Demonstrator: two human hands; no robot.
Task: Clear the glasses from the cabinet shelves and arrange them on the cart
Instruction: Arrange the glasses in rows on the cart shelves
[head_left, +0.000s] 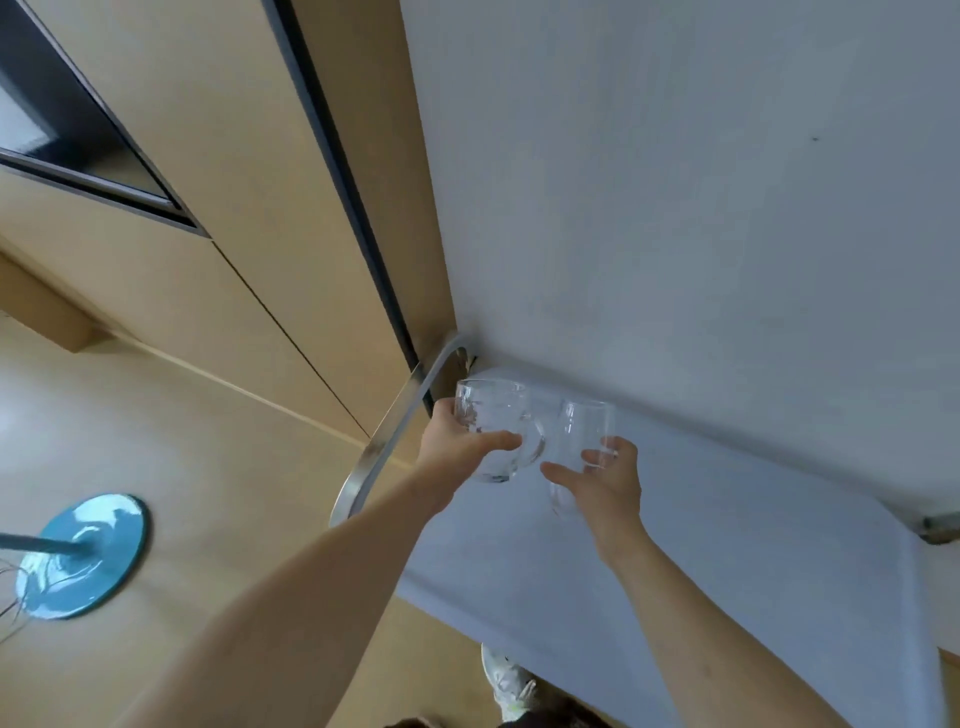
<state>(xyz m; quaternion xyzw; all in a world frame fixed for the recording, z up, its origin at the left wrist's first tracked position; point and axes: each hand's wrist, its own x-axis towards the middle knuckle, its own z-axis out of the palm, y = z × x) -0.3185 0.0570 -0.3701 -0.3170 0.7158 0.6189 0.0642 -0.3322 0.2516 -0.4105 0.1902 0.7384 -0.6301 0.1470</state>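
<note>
- Right now, your left hand (457, 441) grips a clear glass mug (493, 431), fingers curled round its side, the mug tilted with its rim pointing up and away from you.
- Your right hand (605, 478) holds a second clear glass (584, 441), fingers wrapped round its body; this glass sits just beside the mug, and the two appear to touch or nearly touch.
- Both glasses hang over the far left corner of the cart (675, 545), whose top is covered by a pale grey-white cloth.
- Whether either glass rests on the cloth cannot be told.
- A curved metal rail (384, 441) runs along the cart's left edge, just beside your left wrist.
- A white wall (675, 182) rises directly behind the cart's far edge, close to the glasses.
- To the right of your hands, the cloth spreads wide toward the cart's right edge.
- Wooden cabinet panels (234, 208) stand to the left of the wall.
- On the wooden floor (182, 441) at left lies a round blue stand base (83, 556), well apart from the cart.
- Your white shoe (506, 680) shows beneath the cart's near edge.
</note>
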